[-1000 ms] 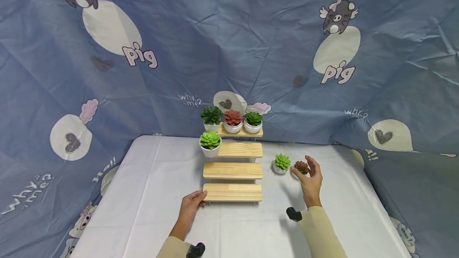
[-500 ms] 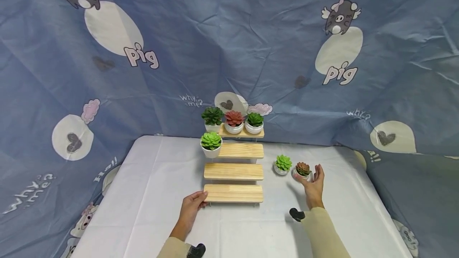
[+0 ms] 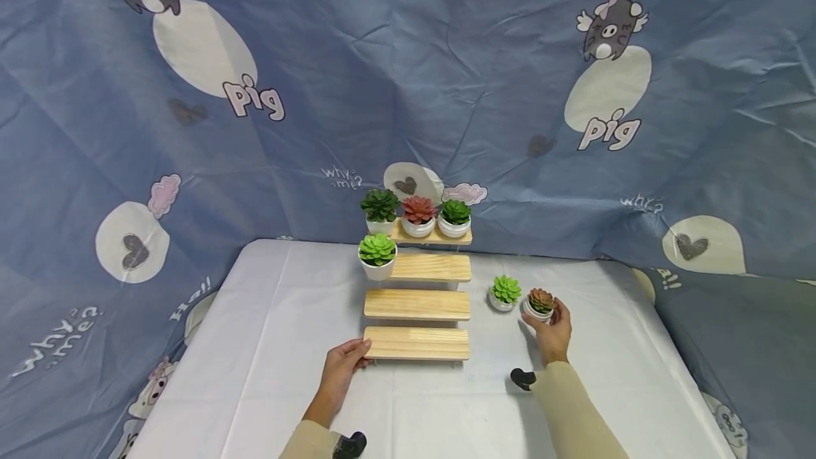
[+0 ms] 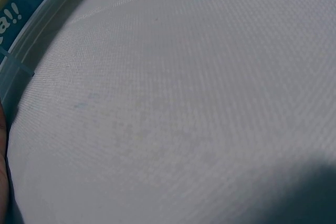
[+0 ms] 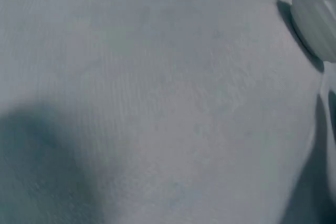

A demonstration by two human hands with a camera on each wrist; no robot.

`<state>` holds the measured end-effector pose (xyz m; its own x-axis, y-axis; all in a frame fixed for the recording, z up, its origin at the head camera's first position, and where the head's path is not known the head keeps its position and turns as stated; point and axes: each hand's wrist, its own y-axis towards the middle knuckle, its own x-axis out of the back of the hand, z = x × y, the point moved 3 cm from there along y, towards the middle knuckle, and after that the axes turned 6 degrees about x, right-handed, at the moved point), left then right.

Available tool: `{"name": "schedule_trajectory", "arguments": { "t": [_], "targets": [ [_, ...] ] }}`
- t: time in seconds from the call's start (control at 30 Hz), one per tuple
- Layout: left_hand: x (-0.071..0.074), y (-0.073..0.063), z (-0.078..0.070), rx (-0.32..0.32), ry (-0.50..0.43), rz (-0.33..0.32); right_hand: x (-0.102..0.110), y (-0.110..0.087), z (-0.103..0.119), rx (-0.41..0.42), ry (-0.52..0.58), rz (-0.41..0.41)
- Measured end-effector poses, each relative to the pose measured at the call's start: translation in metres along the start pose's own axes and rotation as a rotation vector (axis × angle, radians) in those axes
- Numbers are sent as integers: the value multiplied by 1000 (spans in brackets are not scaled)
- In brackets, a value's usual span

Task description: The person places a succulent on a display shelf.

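Observation:
My right hand [image 3: 553, 335] curls its thumb and fingers round the white pot of a reddish-brown succulent [image 3: 541, 300] on the right of the table. Just left of it stands a light green succulent [image 3: 506, 291], whose white pot [image 5: 316, 20] shows at the corner of the right wrist view. My left hand [image 3: 341, 368] pinches the left end of the lowest board of a stepped wooden shelf [image 3: 417, 343]. Only a sliver of that hand enters the left wrist view.
Along the top step sit a dark green succulent [image 3: 380, 205], a red succulent [image 3: 418, 211] and another green succulent [image 3: 455, 213]. A bright green succulent [image 3: 377, 253] stands at the left of the second step. Blue printed cloth [image 3: 408, 76] rises behind the white-covered table [image 3: 280, 303].
My right hand has come down from above the reddish-brown succulent and closed round its pot from the right. The left hand keeps its place on the lowest board.

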<state>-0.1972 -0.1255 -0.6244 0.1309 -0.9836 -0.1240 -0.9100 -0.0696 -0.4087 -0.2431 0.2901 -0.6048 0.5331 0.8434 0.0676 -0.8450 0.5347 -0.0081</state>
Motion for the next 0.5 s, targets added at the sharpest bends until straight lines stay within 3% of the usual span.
{"name": "schedule_trajectory", "arguments": {
  "t": [0.5],
  "targets": [
    [1, 1, 1, 9, -8, -5, -2, 0, 5, -38, -139, -47]
  ]
}}
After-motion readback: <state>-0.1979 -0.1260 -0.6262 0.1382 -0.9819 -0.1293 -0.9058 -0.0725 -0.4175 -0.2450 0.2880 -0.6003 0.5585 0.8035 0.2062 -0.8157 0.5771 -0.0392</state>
